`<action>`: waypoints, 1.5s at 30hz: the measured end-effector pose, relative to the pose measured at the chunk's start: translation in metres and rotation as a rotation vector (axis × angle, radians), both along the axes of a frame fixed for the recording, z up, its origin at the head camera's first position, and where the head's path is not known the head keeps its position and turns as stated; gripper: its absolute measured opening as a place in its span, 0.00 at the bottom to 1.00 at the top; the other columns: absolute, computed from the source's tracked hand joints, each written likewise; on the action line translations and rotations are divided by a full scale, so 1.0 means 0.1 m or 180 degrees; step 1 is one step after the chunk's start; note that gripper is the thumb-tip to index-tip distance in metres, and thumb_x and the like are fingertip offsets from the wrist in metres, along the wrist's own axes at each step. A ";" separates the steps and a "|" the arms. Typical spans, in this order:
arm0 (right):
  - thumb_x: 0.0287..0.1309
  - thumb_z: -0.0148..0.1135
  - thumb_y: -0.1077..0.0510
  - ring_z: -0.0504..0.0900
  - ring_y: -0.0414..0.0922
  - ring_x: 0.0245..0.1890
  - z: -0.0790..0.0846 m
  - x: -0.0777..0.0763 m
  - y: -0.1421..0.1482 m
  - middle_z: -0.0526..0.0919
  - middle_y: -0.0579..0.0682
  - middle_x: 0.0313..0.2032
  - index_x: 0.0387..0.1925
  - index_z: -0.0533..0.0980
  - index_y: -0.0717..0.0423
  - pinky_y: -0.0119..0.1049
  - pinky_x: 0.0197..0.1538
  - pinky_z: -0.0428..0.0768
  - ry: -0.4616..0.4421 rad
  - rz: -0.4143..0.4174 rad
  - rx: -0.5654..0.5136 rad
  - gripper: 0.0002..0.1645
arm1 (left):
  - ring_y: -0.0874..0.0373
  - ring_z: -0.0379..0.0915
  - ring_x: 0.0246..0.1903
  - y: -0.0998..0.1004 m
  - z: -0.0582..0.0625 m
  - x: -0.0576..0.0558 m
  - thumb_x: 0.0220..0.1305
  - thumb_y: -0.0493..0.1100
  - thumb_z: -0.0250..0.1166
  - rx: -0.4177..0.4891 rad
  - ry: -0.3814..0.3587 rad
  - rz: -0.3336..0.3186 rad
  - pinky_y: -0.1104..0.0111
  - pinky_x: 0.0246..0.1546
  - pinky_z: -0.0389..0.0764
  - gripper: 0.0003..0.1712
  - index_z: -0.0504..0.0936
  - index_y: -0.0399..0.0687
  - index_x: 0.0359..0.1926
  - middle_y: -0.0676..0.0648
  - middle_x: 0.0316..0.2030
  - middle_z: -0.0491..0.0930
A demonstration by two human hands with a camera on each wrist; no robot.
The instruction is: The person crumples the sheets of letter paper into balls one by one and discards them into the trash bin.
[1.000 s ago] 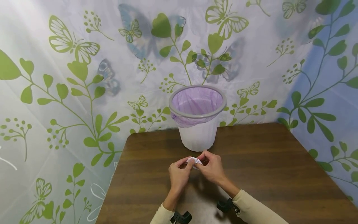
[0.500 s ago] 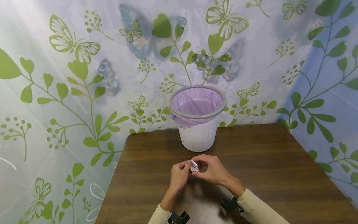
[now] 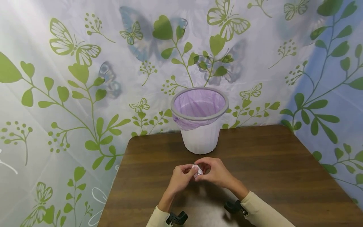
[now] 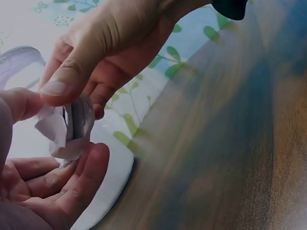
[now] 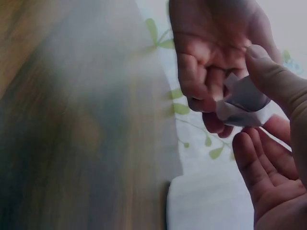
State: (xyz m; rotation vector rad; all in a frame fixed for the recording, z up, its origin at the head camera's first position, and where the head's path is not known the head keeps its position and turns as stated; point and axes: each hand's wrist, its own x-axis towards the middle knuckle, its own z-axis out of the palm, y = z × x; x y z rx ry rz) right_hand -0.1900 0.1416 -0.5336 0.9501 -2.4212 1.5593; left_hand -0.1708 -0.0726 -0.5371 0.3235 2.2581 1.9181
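A small crumpled piece of white paper (image 3: 198, 171) is between both hands, over the table in front of the bin. My left hand (image 3: 180, 178) pinches its left side, thumb on top. From the right, my right hand (image 3: 217, 172) grips the same paper between thumb and fingertips. In the left wrist view the paper (image 4: 72, 132) shows folded layers and a loose flap, with fingers above and below it. A pointed corner sticks up from the paper (image 5: 244, 101) in the right wrist view. Parts of it are hidden behind the fingers.
Behind the hands a white bin (image 3: 200, 140) with a grey rim and purple liner (image 3: 198, 101) stands on the brown wooden table (image 3: 261, 164). A curtain (image 3: 158, 72) printed with leaves and butterflies hangs behind and beside the table.
The paper has been turned and pressed more compact between the fingers. My right hand has shifted its grip and moved slightly down; the left thumb now lies over the paper. The bin stays put.
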 end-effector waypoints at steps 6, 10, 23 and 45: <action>0.46 0.91 0.48 0.86 0.36 0.37 0.00 0.02 -0.04 0.91 0.41 0.45 0.54 0.88 0.53 0.34 0.41 0.89 0.0326 -0.0153 0.0159 0.34 | 0.64 0.86 0.34 0.01 -0.01 -0.04 0.78 0.46 0.68 -0.0158 0.0117 0.0029 0.71 0.37 0.88 0.18 0.90 0.35 0.55 0.40 0.40 0.93; 0.50 0.89 0.48 0.88 0.36 0.40 -0.02 0.00 -0.04 0.92 0.45 0.49 0.57 0.88 0.55 0.35 0.44 0.90 0.0473 -0.0112 0.0148 0.34 | 0.65 0.86 0.35 0.01 -0.02 -0.04 0.78 0.43 0.67 0.0026 0.0086 0.0080 0.75 0.38 0.87 0.17 0.90 0.32 0.55 0.37 0.42 0.93; 0.53 0.88 0.49 0.86 0.47 0.62 0.04 -0.03 0.04 0.89 0.47 0.62 0.68 0.84 0.50 0.41 0.63 0.86 0.0752 0.0003 0.0235 0.40 | 0.63 0.89 0.37 0.01 0.00 -0.02 0.81 0.38 0.65 0.1140 -0.0404 0.0004 0.71 0.44 0.90 0.22 0.81 0.17 0.59 0.45 0.40 0.92; 0.55 0.81 0.67 0.85 0.40 0.43 0.03 -0.07 -0.05 0.91 0.43 0.43 0.46 0.89 0.52 0.27 0.46 0.82 0.1615 0.0068 0.0239 0.16 | 0.59 0.90 0.37 0.08 -0.04 0.01 0.82 0.46 0.65 0.0980 -0.0595 -0.0387 0.59 0.49 0.92 0.23 0.86 0.24 0.54 0.51 0.37 0.93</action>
